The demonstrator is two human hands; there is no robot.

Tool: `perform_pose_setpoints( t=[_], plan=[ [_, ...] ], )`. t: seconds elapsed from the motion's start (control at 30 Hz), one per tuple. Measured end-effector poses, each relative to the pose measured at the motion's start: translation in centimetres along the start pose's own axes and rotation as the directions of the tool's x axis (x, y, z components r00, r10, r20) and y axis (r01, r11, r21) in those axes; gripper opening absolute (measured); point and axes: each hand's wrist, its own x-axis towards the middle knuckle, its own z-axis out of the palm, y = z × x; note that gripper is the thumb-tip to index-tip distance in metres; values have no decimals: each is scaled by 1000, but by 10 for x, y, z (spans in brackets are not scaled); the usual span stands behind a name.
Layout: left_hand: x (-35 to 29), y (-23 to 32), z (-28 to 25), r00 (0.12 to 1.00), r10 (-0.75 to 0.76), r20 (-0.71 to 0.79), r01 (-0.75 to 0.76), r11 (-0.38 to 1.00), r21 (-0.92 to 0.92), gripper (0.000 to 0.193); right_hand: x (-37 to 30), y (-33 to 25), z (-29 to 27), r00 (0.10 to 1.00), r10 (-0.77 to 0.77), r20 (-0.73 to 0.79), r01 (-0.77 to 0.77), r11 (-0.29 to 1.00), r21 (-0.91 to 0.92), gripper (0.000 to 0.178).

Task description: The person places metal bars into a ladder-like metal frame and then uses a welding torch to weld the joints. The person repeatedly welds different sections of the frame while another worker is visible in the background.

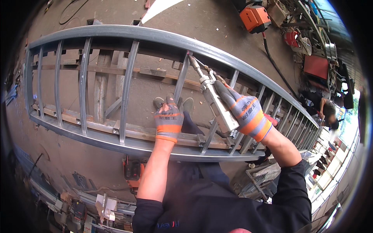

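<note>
My right hand (pixel 248 112), in a grey and orange glove, is closed around a silver welding gun (pixel 217 105). The gun slants up to the left, and its nozzle tip meets the spot where a crossbar (pixel 181 77) joins the far rail of a long grey metal frame (pixel 151 33). My left hand (pixel 169 116), gloved alike, lies over the nearer part of that same crossbar with its fingers closed on it. The glove hides the bar's near end. The frame looks like a ladder, with several crossbars between two long rails.
Wooden and metal supports (pixel 103 85) lie beneath the frame. An orange machine (pixel 254 19) stands beyond it, with a dark hose (pixel 272 58) trailing right. Another orange device (pixel 133 173) sits by the near rail. A person (pixel 328 112) is at the far right. Scrap metal (pixel 260 178) lies near me.
</note>
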Motion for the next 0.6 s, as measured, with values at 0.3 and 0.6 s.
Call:
perform_pose_setpoints(
  t=[0.3,0.6],
  plan=[
    [-2,2,1,1000,-14,0,14,999,-45,69,5,-1,-3,1000,14,13,-14,999,-38,81],
    [2,6,-6,969,76,-234,-86,996,-30,50,4,-1,-1,999,44,32,-40,993,-108,81]
  ],
)
